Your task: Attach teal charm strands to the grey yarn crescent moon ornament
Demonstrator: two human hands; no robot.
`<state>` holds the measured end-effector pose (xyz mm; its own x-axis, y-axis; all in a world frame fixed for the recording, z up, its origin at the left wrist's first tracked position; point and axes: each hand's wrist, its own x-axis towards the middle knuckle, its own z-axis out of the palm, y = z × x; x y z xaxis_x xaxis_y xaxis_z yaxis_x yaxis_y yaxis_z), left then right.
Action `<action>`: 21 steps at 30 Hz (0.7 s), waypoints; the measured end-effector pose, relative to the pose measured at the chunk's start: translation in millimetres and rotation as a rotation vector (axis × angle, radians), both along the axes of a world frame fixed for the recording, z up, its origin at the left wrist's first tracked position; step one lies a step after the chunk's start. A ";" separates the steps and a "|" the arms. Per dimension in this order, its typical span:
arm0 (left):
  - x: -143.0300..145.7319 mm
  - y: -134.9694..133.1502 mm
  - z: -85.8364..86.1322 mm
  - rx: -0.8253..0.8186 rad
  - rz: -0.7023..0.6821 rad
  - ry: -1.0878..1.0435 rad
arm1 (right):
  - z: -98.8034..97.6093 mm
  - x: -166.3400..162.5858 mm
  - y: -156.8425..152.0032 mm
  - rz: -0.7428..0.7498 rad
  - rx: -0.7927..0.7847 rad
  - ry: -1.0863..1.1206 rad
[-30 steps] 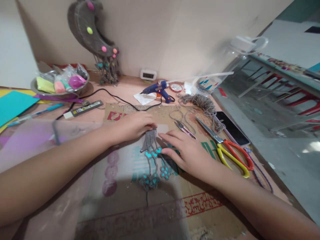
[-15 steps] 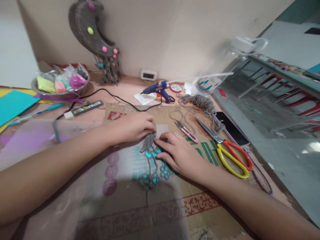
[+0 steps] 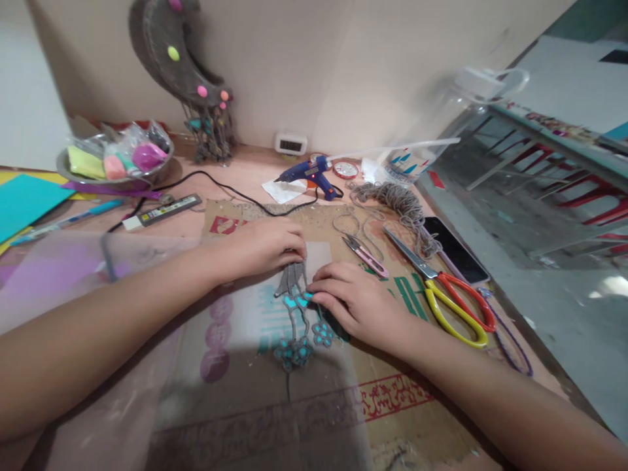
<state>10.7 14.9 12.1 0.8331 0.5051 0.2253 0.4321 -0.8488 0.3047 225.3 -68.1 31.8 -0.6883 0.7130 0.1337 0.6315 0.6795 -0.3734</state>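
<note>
My left hand pinches the upper end of a small grey felt piece, its fingertips closed over the top. Grey cords hang from the felt, with turquoise heart charms partway down. Turquoise flower charms with grey edges lie lower, another flower off to the right. At the right-hand cord, my right hand closes thumb and forefinger at the edge of a heart charm, partly covering it. Everything rests on a translucent sheet over cardboard.
Right of my hands lie thread snips, large scissors, a phone and a heap of grey yarn. Behind stands a blue glue gun with its black cord. A bowl of colourful packets and a grey moon ornament are left.
My right fingers have drawn back slightly right and down from the felt's edge to the heart charm. The left hand keeps its grip on the felt. The camera view shifted a little.
</note>
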 end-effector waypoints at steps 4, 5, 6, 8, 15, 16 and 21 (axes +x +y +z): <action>-0.9 -0.6 3.0 -0.032 0.007 0.001 | -1.0 0.8 -0.4 -0.004 0.000 -0.043; -1.2 -0.9 3.8 -0.038 0.005 -0.007 | -1.3 0.9 -0.5 -0.004 0.000 -0.046; -1.5 -1.4 4.5 -0.048 0.002 -0.016 | -1.6 0.9 -0.8 -0.003 0.003 -0.045; -2.1 -2.3 5.1 -0.078 0.011 -0.039 | -1.9 0.6 -1.6 -0.004 0.017 -0.032; 0.2 0.0 0.3 -0.124 0.072 -0.066 | 11.2 -0.6 -4.9 0.032 -0.024 -0.059; 0.5 0.0 0.7 -0.130 0.070 -0.060 | 15.7 0.8 -4.3 0.030 -0.063 -0.055; -0.2 -2.5 5.6 -0.145 0.059 -0.072 | 30.9 19.3 32.0 -0.230 -0.062 0.022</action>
